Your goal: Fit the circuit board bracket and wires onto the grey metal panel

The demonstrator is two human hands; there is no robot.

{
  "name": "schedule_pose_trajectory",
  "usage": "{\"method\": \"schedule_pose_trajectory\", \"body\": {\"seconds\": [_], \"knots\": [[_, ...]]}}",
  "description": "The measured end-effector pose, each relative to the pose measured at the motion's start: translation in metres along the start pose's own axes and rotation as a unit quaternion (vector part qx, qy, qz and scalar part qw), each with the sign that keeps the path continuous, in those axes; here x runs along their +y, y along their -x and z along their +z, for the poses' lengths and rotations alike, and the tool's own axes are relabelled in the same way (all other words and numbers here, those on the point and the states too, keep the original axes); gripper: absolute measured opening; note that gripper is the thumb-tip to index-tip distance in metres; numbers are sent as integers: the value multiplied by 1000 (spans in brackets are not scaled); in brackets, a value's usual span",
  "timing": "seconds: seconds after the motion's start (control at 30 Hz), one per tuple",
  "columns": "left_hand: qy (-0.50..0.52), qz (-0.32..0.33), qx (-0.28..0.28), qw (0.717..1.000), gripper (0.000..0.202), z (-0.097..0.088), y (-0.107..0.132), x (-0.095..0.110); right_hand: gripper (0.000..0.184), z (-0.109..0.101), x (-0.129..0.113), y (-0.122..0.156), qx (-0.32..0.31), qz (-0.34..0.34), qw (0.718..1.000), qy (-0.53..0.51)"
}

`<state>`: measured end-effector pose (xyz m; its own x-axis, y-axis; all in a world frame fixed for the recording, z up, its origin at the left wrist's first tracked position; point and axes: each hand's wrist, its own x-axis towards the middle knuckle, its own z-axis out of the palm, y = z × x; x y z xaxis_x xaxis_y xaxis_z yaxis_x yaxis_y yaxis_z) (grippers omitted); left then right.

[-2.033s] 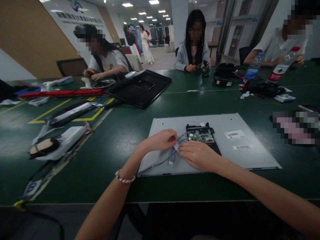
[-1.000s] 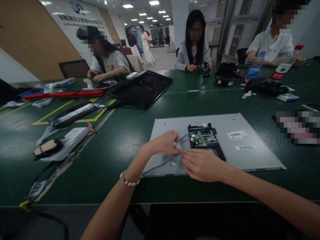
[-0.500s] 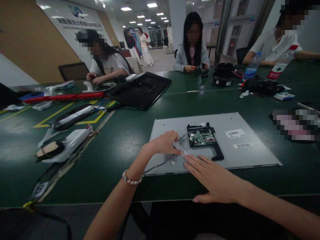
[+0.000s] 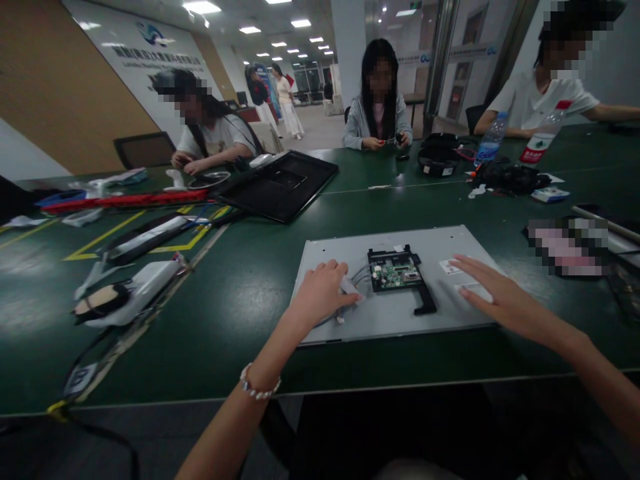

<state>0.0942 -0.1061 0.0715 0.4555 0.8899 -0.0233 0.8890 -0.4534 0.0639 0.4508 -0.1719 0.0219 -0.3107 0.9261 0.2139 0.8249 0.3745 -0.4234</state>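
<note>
A flat grey metal panel [image 4: 390, 319] lies on the table in front of me, seemingly the back of a display. A green circuit board [image 4: 397, 274] in a black plastic frame [image 4: 425, 301] sits on its middle. At the panel's left part, my left hand [image 4: 323, 290] is closed, with a short grey strip [image 4: 349, 287] between thumb and fingers. Grey cables [image 4: 361, 273] run from the board toward this hand, which partly hides them. My right hand [image 4: 493, 300] hovers at the panel's right side, fingers stretched and apart, holding nothing and covering part of two white labels [image 4: 449, 267].
A black monitor casing [image 4: 285, 187] lies beyond the panel. White and black devices [image 4: 145, 287] with cables are at left. Two bottles [image 4: 537, 143], a black case [image 4: 440, 157] and a phone-like object [image 4: 565, 247] are at right. Several people sit across the green table [image 4: 225, 347].
My right hand has left the grey strip and moved right over the panel's labels. My left hand stays at the strip. The camera view has shifted slightly.
</note>
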Motion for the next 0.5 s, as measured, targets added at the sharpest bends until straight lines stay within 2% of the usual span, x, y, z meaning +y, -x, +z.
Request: {"method": "schedule_pose_trajectory", "body": {"seconds": [0.13, 0.2, 0.27, 0.4, 0.5], "knots": [[123, -36, 76, 989, 49, 0, 17, -10, 62, 2, 53, 9, 62, 135, 989, -26], [202, -70, 103, 971, 46, 3, 26, -21, 64, 2, 66, 12, 68, 205, 973, -81], [283, -117, 120, 944, 44, 8, 35, -33, 66, 0, 73, 14, 72, 248, 957, -133], [401, -201, 158, 879, 47, 24, 55, -52, 63, -1, 78, 15, 81, 270, 946, -161], [452, -235, 181, 841, 51, 37, 70, -56, 60, 4, 83, 18, 92, 249, 954, -136]]}}
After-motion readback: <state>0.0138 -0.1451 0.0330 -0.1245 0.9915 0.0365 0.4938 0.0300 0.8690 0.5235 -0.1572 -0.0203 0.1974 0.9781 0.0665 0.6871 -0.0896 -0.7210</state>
